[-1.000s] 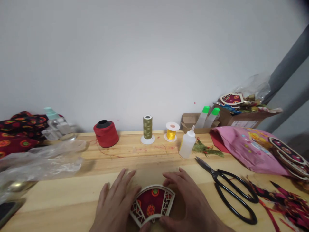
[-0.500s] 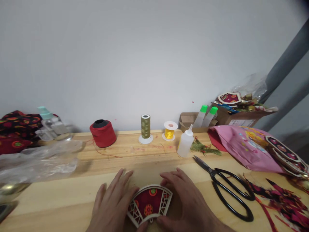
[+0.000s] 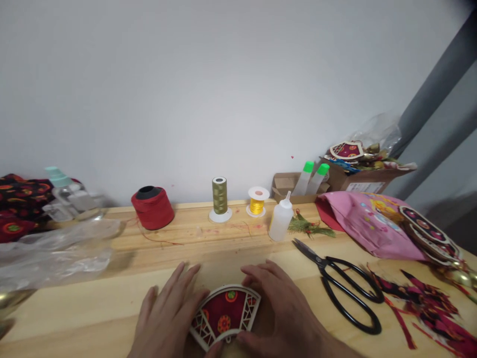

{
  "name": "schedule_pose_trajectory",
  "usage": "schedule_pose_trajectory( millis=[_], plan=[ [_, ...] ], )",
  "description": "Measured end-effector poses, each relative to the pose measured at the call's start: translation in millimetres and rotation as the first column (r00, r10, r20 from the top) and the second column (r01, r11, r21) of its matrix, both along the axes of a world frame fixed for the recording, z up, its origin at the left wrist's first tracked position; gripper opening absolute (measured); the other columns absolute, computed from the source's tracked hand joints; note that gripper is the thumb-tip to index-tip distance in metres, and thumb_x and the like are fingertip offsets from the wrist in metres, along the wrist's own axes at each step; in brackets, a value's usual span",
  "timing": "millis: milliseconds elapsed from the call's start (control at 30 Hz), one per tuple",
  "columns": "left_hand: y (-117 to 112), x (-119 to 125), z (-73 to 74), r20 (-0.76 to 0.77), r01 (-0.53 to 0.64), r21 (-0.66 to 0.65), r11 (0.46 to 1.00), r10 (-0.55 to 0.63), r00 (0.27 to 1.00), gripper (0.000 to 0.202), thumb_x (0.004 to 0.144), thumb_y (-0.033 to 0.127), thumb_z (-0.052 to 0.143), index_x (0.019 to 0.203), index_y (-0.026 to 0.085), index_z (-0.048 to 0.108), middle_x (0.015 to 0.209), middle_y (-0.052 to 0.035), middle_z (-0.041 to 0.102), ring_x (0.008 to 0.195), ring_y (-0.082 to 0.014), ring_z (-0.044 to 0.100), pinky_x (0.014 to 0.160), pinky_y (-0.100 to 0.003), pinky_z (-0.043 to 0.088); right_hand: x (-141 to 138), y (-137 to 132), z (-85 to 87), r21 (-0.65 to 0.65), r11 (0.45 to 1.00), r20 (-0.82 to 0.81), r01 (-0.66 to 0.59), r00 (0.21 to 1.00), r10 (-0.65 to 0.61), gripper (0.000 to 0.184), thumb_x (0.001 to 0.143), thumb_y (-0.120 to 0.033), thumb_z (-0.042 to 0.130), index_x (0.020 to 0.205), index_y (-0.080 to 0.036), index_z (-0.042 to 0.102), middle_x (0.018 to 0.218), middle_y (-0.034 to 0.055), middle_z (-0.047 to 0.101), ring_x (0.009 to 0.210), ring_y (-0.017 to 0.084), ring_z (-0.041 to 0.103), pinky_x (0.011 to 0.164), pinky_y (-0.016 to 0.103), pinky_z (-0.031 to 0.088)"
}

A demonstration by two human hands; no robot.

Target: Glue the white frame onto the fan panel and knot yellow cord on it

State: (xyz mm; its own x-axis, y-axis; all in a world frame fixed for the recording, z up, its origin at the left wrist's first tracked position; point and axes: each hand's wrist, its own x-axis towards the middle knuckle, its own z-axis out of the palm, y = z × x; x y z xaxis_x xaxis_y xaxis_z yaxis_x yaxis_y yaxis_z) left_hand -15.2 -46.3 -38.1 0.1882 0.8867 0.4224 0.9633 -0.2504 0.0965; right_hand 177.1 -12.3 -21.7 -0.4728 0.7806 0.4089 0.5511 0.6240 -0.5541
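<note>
A plain pale wall (image 3: 223,99) behind, a light wooden worktop (image 3: 93,308) below, and right at the near edge, there's the fan-shaped piece (image 3: 223,311), dark red patterned cloth in a cream lattice frame! It sits between two bare hands. The left hand (image 3: 167,311) has its fingers fanned out, its grip pinching the left end, thumb on the lower rim. Over on the other side, the right hand (image 3: 288,308) arches round the right end, its grip closing on it, thumb by the little loop, though the pressure of those shaded fingertips is hard to judge.

Moving out, black-handled scissors (image 3: 319,261) lie just right of that hand, and scattered dark red scraps (image 3: 436,303) lie beyond the handles. Past the hands, a white squeeze bottle (image 3: 280,221) stands upright with a green sprig (image 3: 311,227) beside it. Then the back row: red thread cone (image 3: 154,211), olive spool (image 3: 219,196), yellow spool (image 3: 257,204), all upright! Far right, a pink bag (image 3: 368,223) slumps before a crammed cardboard box (image 3: 387,176); far left, crumpled clear plastic (image 3: 67,248).
</note>
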Motion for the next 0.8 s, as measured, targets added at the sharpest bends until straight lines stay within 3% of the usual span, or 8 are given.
schedule_pose_trajectory(
  millis=[800],
  plan=[
    [-0.9, -7.6, 6.5, -0.052, 0.048, -0.049, 0.998, -0.051, 0.997, 0.043, 0.064, 0.051, 0.048, 0.098, 0.025, 0.055, 0.122, -0.0107, 0.045, 0.115, -0.0315, 0.034, 0.084, -0.056, 0.034, 0.5, -3.2, 1.5, -0.080, 0.997, -0.032, -0.010, 0.999, 0.007, 0.062, 0.055, -0.030, 0.063, 0.111, -0.021, 0.037, 0.093, 0.0045, 0.054, 0.087, 0.020, 0.048, 0.078, 0.033, 0.040]
  ],
)
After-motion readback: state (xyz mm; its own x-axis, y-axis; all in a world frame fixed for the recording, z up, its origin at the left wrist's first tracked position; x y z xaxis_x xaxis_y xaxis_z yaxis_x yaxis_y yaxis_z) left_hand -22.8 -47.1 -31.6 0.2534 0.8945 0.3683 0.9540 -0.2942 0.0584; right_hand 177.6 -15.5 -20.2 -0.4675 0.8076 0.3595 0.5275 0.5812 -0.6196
